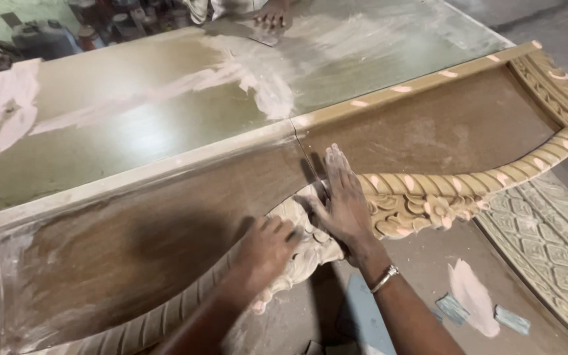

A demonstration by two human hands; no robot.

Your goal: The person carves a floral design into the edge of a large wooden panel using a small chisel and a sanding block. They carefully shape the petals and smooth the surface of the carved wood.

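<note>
Head view. My left hand (267,246) is curled shut on the carved scroll (310,243) at the centre of the wooden headboard panel (165,223) — whether it holds an abrasive I cannot tell. My right hand (343,200), fingers straight and together, lies flat across the carved rope moulding (468,184), likely bracing the piece. Pink filler spots (402,88) dot the rail; another person's hand (272,14) rests at the far edge.

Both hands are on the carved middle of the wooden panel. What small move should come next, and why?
Probably keep the right hand flat to steady the panel while the left hand works a little further along the carving. The left fingers are curled against the pale carved centre, beside the joint; pink filler spots show along the trim.
</note>
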